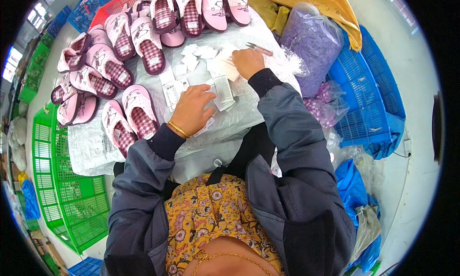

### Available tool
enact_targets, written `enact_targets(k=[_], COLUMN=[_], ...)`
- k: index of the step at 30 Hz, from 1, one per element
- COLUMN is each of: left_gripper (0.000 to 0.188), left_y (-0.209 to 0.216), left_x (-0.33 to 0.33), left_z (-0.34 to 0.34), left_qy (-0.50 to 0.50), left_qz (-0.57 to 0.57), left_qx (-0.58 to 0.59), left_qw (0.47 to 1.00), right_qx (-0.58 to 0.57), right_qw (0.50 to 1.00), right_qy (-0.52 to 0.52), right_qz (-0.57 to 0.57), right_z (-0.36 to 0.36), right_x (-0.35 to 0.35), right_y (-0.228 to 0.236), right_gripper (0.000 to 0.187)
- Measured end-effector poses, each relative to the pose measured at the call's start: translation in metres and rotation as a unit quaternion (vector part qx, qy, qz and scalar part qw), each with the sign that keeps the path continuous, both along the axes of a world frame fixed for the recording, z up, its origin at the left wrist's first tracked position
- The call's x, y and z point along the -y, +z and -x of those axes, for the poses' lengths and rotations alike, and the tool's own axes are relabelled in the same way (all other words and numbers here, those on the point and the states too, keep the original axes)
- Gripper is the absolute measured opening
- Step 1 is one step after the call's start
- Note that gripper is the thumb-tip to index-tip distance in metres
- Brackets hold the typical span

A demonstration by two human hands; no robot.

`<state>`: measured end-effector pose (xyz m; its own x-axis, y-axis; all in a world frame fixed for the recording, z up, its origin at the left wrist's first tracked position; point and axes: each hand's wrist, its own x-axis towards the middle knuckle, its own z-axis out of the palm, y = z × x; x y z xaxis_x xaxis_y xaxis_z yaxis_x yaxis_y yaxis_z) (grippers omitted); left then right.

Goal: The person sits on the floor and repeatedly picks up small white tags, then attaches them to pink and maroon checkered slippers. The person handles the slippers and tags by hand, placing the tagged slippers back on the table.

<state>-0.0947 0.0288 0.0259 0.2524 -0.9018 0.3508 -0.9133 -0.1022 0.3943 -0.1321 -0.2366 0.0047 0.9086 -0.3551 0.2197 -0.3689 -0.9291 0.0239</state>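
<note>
Over the plastic-covered table [184, 146], my left hand [194, 108] has its fingers apart and slightly bent, with nothing visibly held. Its fingertips are close to a stack of printed white labels [223, 90]. My right hand [248, 63] is farther forward, its fingers curled down at the edge of some pale, pinkish paper cards [226, 67]; whatever is under the fingertips is hidden. A small cutting tool with pink handles [261, 49] lies just beyond that hand. More printed labels [171, 88] lie left of my left hand. Small white paper pieces [191, 56] are scattered farther back.
Pink slippers with checked insoles [143, 46] are heaped along the table's left and far sides; one pair [128, 114] is nearest me. A green crate [72, 190] stands left. At right are a bag of purple material [314, 46], a yellow cloth [330, 8] and blue crates [359, 94].
</note>
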Motion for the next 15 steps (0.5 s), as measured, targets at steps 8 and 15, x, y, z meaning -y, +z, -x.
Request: enact_targets(k=[8, 15], left_gripper=[0.035, 0.035], left_y=[-0.002, -0.002], left_x=[-0.001, -0.01], left_z=[0.005, 0.008], left_qy=[-0.01, -0.007], left_qz=[0.006, -0.019], left_qx=[-0.015, -0.023], left_qw=[1.0, 1.0], right_qx=[-0.008, -0.028], right_qw=[0.991, 1.0], right_qy=[0.014, 0.006], right_qz=[-0.129, 0.01], right_z=[-0.012, -0.009], right_x=[0.037, 0.026], right_y=[-0.001, 0.002], right_gripper=[0.034, 0.022])
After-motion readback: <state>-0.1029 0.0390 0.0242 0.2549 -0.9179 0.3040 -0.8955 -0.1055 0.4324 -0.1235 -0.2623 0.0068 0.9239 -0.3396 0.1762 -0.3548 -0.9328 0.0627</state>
